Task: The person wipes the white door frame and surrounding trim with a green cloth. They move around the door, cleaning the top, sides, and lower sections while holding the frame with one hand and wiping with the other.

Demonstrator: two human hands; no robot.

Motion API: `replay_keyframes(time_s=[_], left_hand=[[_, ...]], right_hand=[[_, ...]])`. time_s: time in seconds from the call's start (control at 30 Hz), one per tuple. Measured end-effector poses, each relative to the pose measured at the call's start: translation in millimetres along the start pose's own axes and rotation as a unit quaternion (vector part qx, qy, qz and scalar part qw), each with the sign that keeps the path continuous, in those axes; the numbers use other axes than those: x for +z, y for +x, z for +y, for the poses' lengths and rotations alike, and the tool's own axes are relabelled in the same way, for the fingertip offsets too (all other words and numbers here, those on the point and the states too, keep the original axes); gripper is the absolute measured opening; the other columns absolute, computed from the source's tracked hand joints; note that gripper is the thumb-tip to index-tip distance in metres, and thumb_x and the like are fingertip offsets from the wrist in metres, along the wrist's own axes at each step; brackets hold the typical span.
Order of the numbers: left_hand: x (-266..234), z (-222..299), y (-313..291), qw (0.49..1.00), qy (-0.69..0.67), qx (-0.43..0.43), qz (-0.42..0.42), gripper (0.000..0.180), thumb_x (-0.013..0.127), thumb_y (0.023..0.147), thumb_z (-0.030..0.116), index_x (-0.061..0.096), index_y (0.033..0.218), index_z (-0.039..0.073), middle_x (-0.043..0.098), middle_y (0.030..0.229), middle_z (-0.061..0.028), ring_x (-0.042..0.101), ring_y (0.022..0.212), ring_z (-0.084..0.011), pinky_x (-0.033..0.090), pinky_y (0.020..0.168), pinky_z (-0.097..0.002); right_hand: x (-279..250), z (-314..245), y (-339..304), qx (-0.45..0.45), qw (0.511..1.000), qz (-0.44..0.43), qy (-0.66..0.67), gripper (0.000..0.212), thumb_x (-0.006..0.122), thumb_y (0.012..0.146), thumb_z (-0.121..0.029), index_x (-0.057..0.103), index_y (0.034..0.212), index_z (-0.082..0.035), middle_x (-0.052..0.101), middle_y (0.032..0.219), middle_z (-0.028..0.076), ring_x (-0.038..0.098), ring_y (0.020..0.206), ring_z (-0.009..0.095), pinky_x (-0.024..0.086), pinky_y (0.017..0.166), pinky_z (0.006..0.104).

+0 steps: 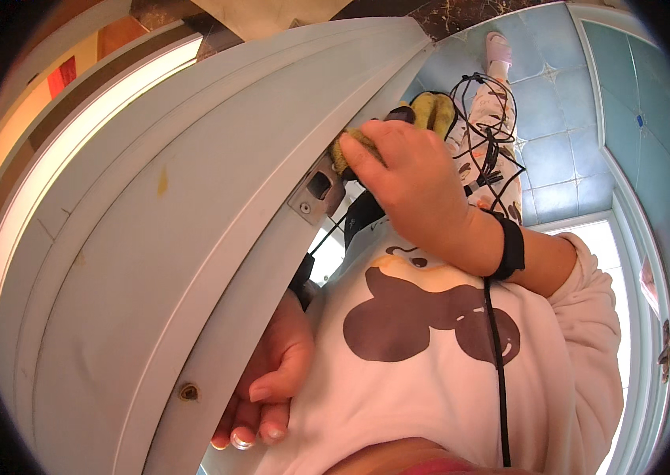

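A pale grey-white door (184,198) fills the left side, its narrow edge slanting towards me. On that edge sits a metal latch plate (309,207), and lower down is a small round hole (187,392). My right hand (410,170) is closed round a yellow cloth (434,111) with dark patches, pressed to the door's edge just beyond the latch plate. Part of the cloth hangs past my knuckles. Beside the lower door edge, my left hand (279,356) is empty, its fingers loosely bent and apart. The door hides part of it.
A thin black cable (493,332) runs down my front, and a tangled black loop (485,119) hangs over my patterned trousers. Blue tiles (552,162) lie around my pink slipper (499,49). A white frame (628,182) and teal tiled surface (651,111) stand on the right.
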State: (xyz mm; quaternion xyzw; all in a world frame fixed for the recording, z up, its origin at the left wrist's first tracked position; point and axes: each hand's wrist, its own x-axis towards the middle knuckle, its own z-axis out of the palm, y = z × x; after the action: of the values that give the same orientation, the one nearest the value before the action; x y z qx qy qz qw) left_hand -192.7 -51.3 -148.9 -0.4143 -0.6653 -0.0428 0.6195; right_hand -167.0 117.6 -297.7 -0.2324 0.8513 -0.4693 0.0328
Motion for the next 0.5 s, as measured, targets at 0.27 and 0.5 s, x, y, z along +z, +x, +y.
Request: replay_keyframes(time_s=[0.27, 0.5], left_hand=[[3.7, -0.1, 1.0, 0.999, 0.025, 0.038, 0.024, 0.033, 0.052, 0.087, 0.005, 0.072, 0.113, 0.008, 0.068, 0.121, -0.0122, 0.058, 0.125, -0.0314, 0.048, 0.106, -0.0465], [7.4, -1.5, 3.2, 0.999, 0.016, 0.041, 0.006, 0.020, 0.052, 0.087, 0.004, 0.059, 0.106, 0.009, 0.060, 0.118, -0.0097, 0.052, 0.126, -0.0271, 0.044, 0.109, -0.0485]], right_hand=[[-9.6, 13.4, 4.6, -0.018, 0.989, 0.017, 0.149, 0.042, 0.062, 0.080, 0.000, 0.067, 0.121, -0.006, 0.062, 0.115, 0.013, 0.061, 0.099, 0.036, 0.050, 0.082, 0.0459], [-6.8, 24.2, 2.3, 0.099, 0.962, 0.019, 0.252, 0.047, 0.060, 0.079, 0.008, 0.069, 0.122, -0.009, 0.064, 0.113, 0.014, 0.064, 0.096, 0.038, 0.053, 0.080, 0.0444]])
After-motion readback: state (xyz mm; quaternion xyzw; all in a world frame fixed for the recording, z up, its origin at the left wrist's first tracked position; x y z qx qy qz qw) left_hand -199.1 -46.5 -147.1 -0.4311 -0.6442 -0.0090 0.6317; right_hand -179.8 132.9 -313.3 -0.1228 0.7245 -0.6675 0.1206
